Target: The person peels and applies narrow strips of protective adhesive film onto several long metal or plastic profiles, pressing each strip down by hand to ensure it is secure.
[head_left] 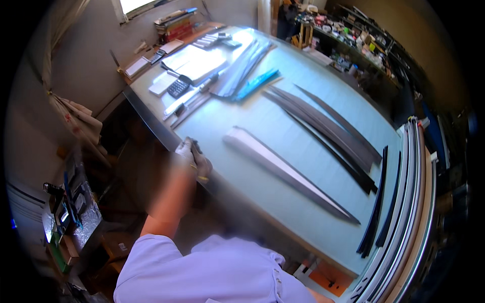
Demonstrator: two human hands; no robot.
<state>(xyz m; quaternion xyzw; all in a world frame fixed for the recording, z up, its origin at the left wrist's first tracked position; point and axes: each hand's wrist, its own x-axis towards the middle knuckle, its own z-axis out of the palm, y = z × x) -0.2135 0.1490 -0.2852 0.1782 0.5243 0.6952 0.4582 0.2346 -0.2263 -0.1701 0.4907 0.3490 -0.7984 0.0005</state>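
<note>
Your left hand (193, 157) (gloved, blurred) rests closed at the table's (303, 91) left edge, gripping a small dark tool (196, 146); a long tapered strip (283, 169) lies just beside it.

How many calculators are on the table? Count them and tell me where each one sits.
1. The black calculator lies at the table's far left end, beside white paper sheets. Others may be hidden among the clutter there.

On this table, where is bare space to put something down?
Bare green mat lies between the pale tapered strip and the dark strips, and between the pale strip and the near table edge. The far-left end with calculator and papers is crowded.
</note>
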